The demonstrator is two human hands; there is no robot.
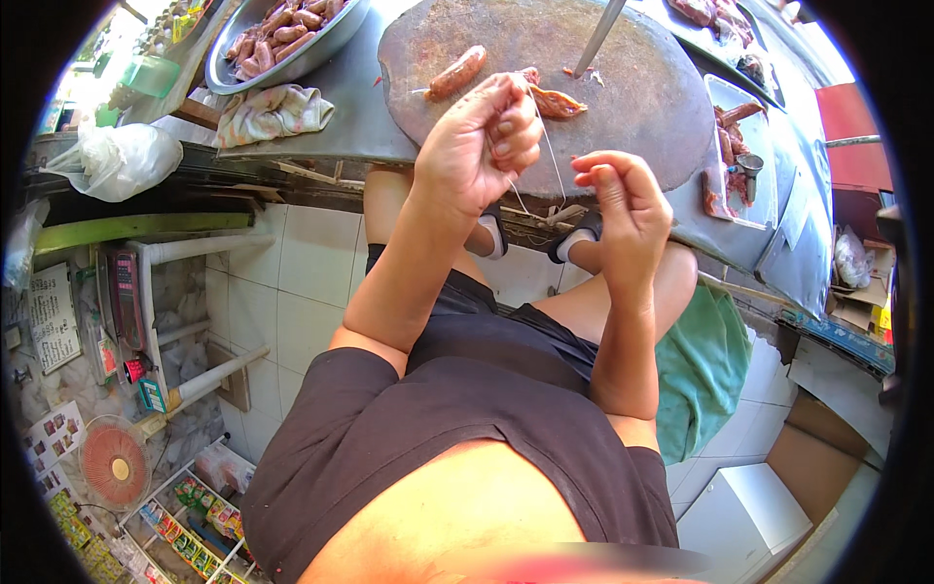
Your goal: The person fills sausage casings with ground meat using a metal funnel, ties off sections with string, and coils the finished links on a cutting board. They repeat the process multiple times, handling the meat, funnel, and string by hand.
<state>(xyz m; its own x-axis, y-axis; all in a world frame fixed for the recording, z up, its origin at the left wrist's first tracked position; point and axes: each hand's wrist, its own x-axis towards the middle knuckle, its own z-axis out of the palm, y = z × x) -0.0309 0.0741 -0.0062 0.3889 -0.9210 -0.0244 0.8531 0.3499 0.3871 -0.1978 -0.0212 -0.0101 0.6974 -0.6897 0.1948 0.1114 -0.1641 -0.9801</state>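
Observation:
My left hand [484,141] is closed above the near edge of the round chopping board [642,117], gripping a thin white string [553,146]. Strands of it dangle below the fist. To the right, my right hand [628,200] hovers at the board's edge with loosely bent fingers. Nothing shows between them. On the board, a plump sausage [457,73] lies just beyond the left fist. A flatter reddish-brown piece of meat or casing [557,103] rests beside that fist, its left end partly hidden. Farther back, a knife [600,37] stands with its tip on the board.
A metal basin [341,44] of sausages sits far left, near a stained cloth [275,115]. At right, a white tray [725,92] holds meat and a small metal funnel-like tool [748,175]. A white plastic bag [122,161] hangs at left. Green cloth [710,360] drapes beside my leg.

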